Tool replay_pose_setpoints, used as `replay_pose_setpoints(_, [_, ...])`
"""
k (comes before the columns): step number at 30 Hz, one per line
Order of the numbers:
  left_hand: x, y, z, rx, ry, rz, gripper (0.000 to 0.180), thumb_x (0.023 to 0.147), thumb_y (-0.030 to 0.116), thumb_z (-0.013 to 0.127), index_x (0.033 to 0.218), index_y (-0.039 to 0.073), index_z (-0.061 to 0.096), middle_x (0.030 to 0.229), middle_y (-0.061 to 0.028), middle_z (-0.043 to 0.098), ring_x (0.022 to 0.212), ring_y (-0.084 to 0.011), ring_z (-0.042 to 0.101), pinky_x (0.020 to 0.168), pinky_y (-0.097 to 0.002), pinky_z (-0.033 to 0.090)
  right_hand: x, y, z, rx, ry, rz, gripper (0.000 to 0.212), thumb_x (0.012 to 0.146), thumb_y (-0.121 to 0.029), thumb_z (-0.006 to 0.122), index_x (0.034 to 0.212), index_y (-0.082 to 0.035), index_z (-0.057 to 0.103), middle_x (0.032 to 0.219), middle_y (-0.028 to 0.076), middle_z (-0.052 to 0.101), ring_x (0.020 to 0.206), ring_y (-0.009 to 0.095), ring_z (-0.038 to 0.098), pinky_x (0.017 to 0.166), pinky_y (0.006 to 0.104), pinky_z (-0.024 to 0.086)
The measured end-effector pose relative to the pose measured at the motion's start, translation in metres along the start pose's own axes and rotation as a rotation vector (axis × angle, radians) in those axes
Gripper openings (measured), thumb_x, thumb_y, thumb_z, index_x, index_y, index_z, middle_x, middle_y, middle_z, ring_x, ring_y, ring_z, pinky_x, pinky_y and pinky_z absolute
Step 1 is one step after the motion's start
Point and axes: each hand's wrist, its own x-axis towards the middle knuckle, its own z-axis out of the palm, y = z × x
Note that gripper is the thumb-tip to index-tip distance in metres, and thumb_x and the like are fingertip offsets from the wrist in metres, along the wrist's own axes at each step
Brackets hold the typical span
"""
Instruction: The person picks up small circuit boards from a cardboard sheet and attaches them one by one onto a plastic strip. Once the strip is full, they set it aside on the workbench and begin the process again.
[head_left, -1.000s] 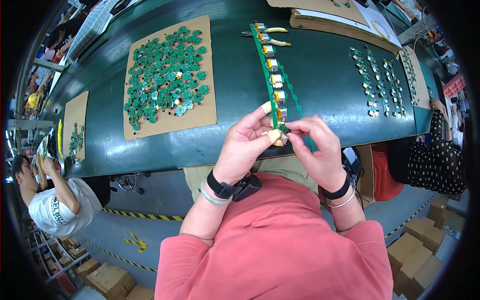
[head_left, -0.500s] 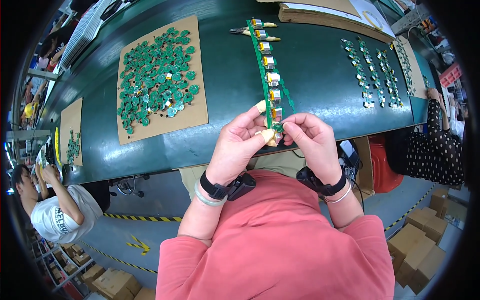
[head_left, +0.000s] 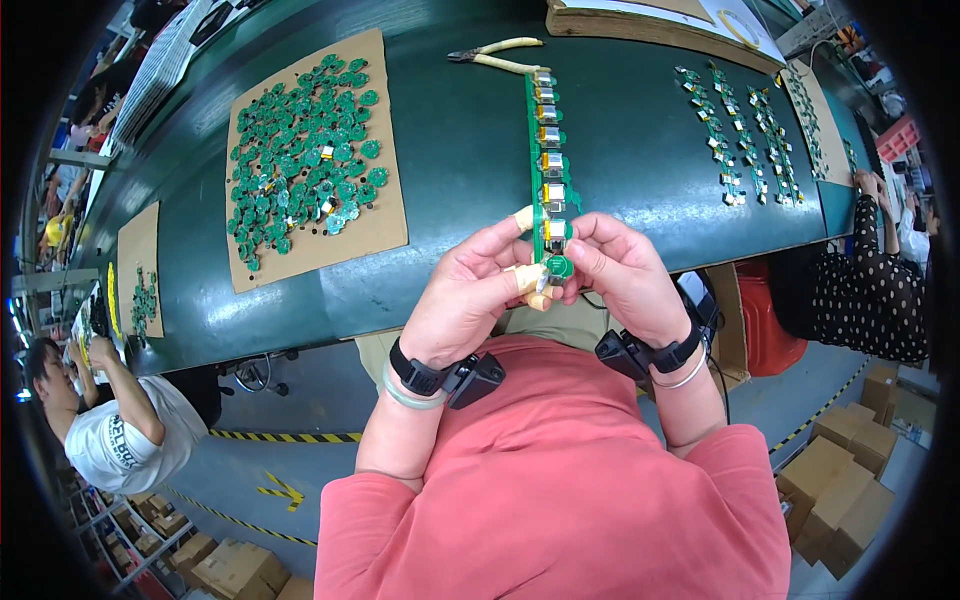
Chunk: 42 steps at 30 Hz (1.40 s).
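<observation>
My left hand (head_left: 478, 285), with pale covers on some fingertips, grips the near end of a long green circuit board strip (head_left: 534, 165). Small silver and yellow components run down the strip's right side. My right hand (head_left: 622, 268) pinches the edge of a round green circuit board (head_left: 560, 267) at that same end, close to the left thumb. Whether the round board is still joined to the strip cannot be made out. Past the strip's far end lie cutting pliers (head_left: 495, 55) with cream handles, their jaws pointing left.
Left of the strip, a cardboard sheet (head_left: 395, 215) carries many round green boards. Several component strips (head_left: 722, 140) lie at the right, near a stacked board (head_left: 650, 32) at the back. Co-workers sit at both ends of the green table (head_left: 450, 150).
The strip's far end has come nearer and swung slightly right, uncovering the pliers. The round board has turned and shows more of its face. Both hands keep their grip.
</observation>
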Motion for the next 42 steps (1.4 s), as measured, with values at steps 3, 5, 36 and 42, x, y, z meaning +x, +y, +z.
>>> replay_pose_setpoints(3, [0.001,-0.002,0.002,-0.057,-0.021,-0.012,0.055,0.091,0.001,0.06,0.143,0.004,0.043,0.111,-0.0089,0.063,0.093,-0.0147,0.062,0.08,-0.0274,0.052,0.001,0.005,0.003,0.0,-0.015,-0.028,0.016,0.099,-0.014,0.054,0.108,-0.002,0.056,0.091,0.004,0.063,0.074,0.01,0.061,0.064,0.0224,0.052])
replay_pose_setpoints(5, [0.003,-0.006,0.004,-0.066,-0.007,0.006,0.054,0.091,0.002,0.06,0.142,0.004,0.043,0.11,-0.0088,0.063,0.091,-0.0143,0.063,0.079,-0.0272,0.053,-0.001,0.003,0.002,-0.086,0.044,-0.07,0.015,0.099,-0.012,0.055,0.108,-0.002,0.056,0.091,0.004,0.063,0.075,0.009,0.061,0.065,0.0221,0.051])
replay_pose_setpoints(36, [0.007,-0.012,0.008,0.268,0.121,0.237,0.054,0.09,-0.008,0.056,0.141,0.001,0.043,0.111,-0.0055,0.062,0.1,-0.01,0.06,0.085,-0.0252,0.052,-0.007,-0.005,0.017,-0.753,0.224,-0.433,0.009,0.088,-0.001,0.067,0.095,0.001,0.062,0.088,0.003,0.064,0.074,0.006,0.058,0.065,0.0196,0.048])
replay_pose_setpoints(42, [0.007,-0.012,0.008,0.134,0.121,0.163,0.053,0.091,-0.004,0.059,0.141,0.001,0.044,0.11,-0.0059,0.064,0.095,-0.0096,0.062,0.084,-0.024,0.052,-0.011,-0.014,0.014,-0.989,0.139,-0.484,0.01,0.088,-0.001,0.068,0.096,0.0,0.062,0.088,0.003,0.063,0.077,0.006,0.059,0.065,0.0189,0.047])
